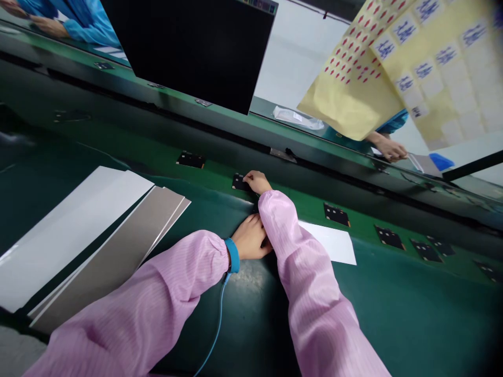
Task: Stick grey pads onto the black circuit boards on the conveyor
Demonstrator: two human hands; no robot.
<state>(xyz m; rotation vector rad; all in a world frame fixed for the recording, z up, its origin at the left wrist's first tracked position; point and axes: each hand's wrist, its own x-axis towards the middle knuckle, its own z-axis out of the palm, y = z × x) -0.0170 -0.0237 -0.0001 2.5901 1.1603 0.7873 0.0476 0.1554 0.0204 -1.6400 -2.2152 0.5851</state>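
Observation:
My right hand (258, 181) reaches forward to the green strip beyond the table edge. Its fingers are closed at the right end of a thin black rectangular piece (239, 181) with small pale squares on it. Nearer to me, my left hand (250, 239) is low over the dark green table, wearing a blue wristband (233, 255) with a thin cord. The right sleeve covers its fingertips, so whatever they touch is hidden. A white sheet (334, 242) lies partly under my right forearm.
More black pieces lie along the strip, one to the left (190, 159), several to the right (337, 214). White boards (78, 225) and grey boards (118, 251) lie left. Above hang a dark screen (196, 47) and yellow sticker sheets (353, 99). People in blue sleeves (92, 26) sit across.

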